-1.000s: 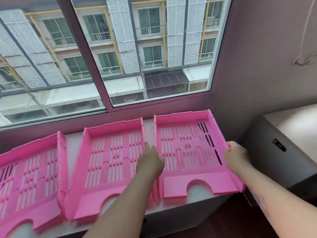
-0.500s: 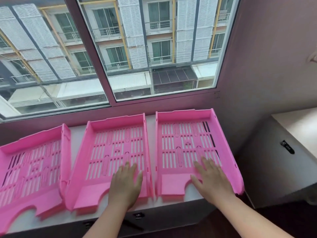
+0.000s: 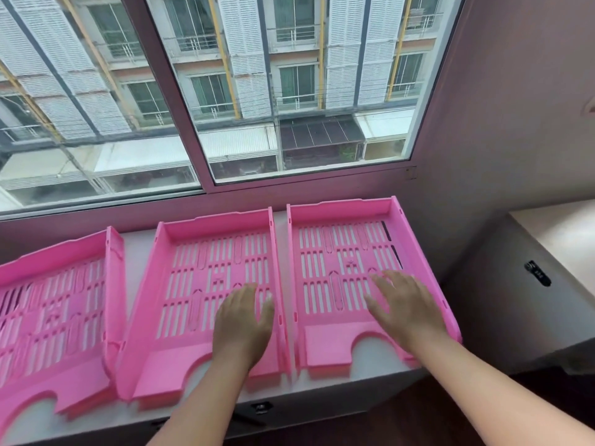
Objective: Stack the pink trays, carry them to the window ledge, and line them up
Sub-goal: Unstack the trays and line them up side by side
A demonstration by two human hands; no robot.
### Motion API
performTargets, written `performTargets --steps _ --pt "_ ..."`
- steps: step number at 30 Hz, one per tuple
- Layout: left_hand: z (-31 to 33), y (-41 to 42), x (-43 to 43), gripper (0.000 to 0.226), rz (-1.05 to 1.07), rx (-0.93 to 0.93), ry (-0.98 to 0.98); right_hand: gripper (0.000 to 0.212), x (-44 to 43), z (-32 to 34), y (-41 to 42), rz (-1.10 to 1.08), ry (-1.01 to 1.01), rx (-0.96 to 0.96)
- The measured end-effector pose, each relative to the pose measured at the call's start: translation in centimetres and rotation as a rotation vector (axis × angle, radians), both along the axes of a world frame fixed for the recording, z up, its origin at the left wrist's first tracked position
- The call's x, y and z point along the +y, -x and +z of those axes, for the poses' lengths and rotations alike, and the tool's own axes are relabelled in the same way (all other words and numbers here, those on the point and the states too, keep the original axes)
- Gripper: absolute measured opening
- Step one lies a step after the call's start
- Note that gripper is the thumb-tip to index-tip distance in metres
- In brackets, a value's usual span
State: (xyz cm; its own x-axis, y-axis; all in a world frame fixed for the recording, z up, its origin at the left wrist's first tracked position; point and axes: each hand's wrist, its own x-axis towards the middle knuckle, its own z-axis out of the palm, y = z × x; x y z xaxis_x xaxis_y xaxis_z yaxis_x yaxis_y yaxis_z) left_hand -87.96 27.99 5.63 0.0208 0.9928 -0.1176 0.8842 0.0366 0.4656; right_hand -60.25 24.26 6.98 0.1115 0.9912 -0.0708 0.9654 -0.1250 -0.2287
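— What do the trays look like from where you stand?

— All three are the same bright pink plastic: shallow, with low walls on three sides, a floor cut through with rows of narrow slots, and a front lip with a rounded notch scooped out of it. They lie side by side on the white window ledge, right under the window, notched ends toward me.

— And which are you touching?

— My left hand lies flat, fingers spread, on the floor of the middle tray, close to its right wall. My right hand is flat and open too, palm down on the slotted floor of the right tray. Neither hand grasps anything — they only press down.

— Are the trays touching?

— The middle and right trays sit just beside each other with a thin strip of ledge between their walls. The left tray is angled a little and its near corner meets the middle tray's; part of it runs out of view.

— Anything else nearby?

— A grey cabinet with a pale top stands to the right, against the wall.
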Motion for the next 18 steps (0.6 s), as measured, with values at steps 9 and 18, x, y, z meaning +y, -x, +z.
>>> performTargets --steps 9,18 --pt "-1.6 -0.2 2.0 0.060 -0.098 0.000 0.024 0.056 1.8 0.2 -2.1 -0.080 -0.017 -0.285" --pt "-2.7 -0.4 2.3 0.067 -0.158 0.269 0.080 0.065 3.8 -4.2 1.3 0.066 0.194 -0.062"
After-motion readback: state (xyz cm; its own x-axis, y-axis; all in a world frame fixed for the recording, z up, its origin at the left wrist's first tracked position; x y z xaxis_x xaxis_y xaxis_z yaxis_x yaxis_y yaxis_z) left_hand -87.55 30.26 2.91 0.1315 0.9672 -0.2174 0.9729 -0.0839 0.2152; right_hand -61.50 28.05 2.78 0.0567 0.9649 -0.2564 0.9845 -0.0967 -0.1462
